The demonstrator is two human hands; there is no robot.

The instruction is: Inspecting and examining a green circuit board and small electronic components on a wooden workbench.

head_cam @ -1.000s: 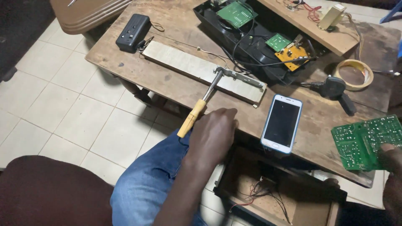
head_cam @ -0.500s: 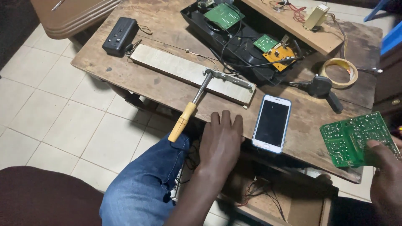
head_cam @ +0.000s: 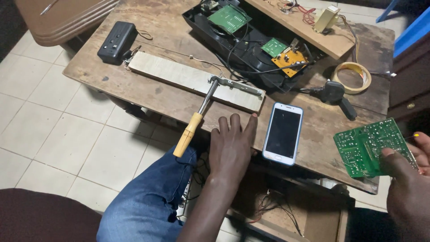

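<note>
The green circuit board (head_cam: 374, 148) sits at the table's near right corner, pinched by the right hand (head_cam: 410, 179), thumb pressed on its face, fingers curled behind its far edge. Over to the left hand (head_cam: 230, 148): it lies flat and open, palm down, fingers spread on the front edge of the wooden table (head_cam: 179, 101), gripping nothing. Just right of it lies a white smartphone (head_cam: 283, 133), screen dark. Just left, a soldering iron (head_cam: 195, 120) with a yellow handle juts off the table edge, its metal end resting on a pale wooden plank (head_cam: 192, 80). Beyond the plank, an opened black casing (head_cam: 251, 49) full of small boards and wires crowds the middle. A tape roll (head_cam: 354, 77) and a black plug (head_cam: 333, 94) lie behind the phone, a black box (head_cam: 117, 41) at far left.
</note>
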